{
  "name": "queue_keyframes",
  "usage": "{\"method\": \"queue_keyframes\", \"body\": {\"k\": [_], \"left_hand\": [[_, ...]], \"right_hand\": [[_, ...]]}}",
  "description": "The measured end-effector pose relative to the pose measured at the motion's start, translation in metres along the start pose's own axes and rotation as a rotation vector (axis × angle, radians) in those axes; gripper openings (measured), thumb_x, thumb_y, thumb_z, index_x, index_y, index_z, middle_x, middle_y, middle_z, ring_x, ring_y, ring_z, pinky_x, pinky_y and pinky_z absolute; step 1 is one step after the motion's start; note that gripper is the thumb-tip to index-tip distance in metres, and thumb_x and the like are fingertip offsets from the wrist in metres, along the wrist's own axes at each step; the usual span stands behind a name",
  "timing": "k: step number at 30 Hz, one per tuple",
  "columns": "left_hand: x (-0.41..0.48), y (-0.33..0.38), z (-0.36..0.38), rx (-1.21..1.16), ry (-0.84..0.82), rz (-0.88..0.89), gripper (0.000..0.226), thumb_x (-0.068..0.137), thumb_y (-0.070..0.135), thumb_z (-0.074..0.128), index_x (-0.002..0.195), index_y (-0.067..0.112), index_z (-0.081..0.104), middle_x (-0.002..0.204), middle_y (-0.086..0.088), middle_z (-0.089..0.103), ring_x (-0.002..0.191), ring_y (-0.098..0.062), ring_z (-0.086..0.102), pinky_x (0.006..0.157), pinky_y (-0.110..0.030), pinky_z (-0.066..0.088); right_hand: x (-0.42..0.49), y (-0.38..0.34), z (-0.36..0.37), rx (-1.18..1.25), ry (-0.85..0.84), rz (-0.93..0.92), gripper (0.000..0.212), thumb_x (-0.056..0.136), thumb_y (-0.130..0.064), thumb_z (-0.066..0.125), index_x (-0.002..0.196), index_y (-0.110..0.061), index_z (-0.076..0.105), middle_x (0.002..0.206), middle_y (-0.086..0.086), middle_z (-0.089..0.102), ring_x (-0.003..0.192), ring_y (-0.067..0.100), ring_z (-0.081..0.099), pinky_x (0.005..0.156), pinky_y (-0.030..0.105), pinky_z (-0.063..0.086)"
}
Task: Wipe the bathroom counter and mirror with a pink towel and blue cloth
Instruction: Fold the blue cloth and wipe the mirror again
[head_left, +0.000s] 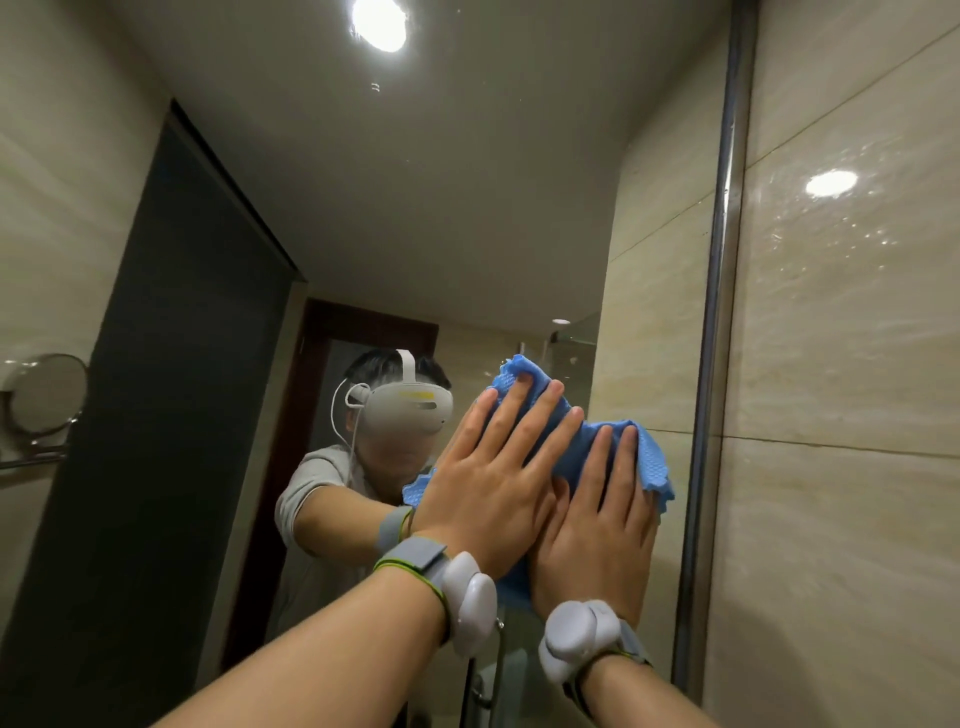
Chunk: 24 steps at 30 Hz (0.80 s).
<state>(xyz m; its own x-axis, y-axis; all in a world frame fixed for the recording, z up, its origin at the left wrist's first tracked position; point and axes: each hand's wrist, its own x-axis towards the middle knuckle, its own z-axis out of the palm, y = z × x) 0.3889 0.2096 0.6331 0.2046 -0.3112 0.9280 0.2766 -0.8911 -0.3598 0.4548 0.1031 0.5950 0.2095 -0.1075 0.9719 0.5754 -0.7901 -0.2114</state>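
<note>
Beige-tiled bathroom, most of it seen as reflection in the mirror (467, 208). At far left, round shaving mirror (45, 395) on its bracket, then dark doorway (171, 364), then a reflected person in a pale headset (410, 410) near centre. Right of centre, left hand (493, 483) laid flat, fingers straight and spread, pressing the blue cloth (602, 447) against the glass. Touching its right edge, right hand (602, 530) likewise flat with fingers straight, pressing the same cloth rather than gripping it. White trackers (470, 603) strapped at both wrists. Cloth bunched between palms and glass, near the metal frame (719, 312) at the mirror's right edge, with glossy tiled wall (841, 364) beyond. Judged as mid-wipe on the right-hand part of the mirror, in the lower middle of the frame. Faint specks and smears on the glass at upper middle, by the reflected ceiling light (379, 23), so probably the upper mirror left to do. No sight of pink towel or worktop; impossible to tell whether that share is done or waiting.
</note>
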Motion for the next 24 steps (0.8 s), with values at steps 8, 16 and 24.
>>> {"method": "queue_keyframes", "body": {"k": [8,16,24], "left_hand": [[-0.011,-0.04,-0.024,-0.019,0.045,-0.08,0.053,0.108,0.04,0.036,0.159,0.023,0.039,0.168,-0.001,0.029,0.158,-0.026,0.017,0.126,-0.051,0.024],[-0.02,-0.111,-0.054,0.018,0.029,-0.197,0.06,0.102,0.032,0.04,0.161,0.025,0.033,0.169,0.001,0.025,0.159,-0.023,0.013,0.128,-0.049,0.017],[-0.023,-0.182,-0.077,0.083,0.069,-0.282,0.062,0.101,0.026,0.044,0.162,0.023,0.031,0.17,-0.002,0.023,0.159,-0.024,0.013,0.13,-0.046,0.012]], "right_hand": [[0.015,-0.053,-0.008,0.025,-0.037,0.041,0.066,0.102,-0.041,0.022,0.158,-0.007,0.018,0.163,0.019,0.016,0.148,0.038,0.022,0.115,0.054,0.03],[0.031,-0.128,-0.005,0.126,0.015,-0.076,0.068,0.103,-0.05,0.024,0.157,-0.008,0.025,0.163,0.017,0.019,0.147,0.037,0.026,0.114,0.053,0.029],[0.043,-0.197,-0.003,0.157,0.0,-0.223,0.07,0.101,-0.053,0.024,0.16,-0.015,0.014,0.167,0.009,0.009,0.151,0.031,0.017,0.121,0.05,0.014]]}}
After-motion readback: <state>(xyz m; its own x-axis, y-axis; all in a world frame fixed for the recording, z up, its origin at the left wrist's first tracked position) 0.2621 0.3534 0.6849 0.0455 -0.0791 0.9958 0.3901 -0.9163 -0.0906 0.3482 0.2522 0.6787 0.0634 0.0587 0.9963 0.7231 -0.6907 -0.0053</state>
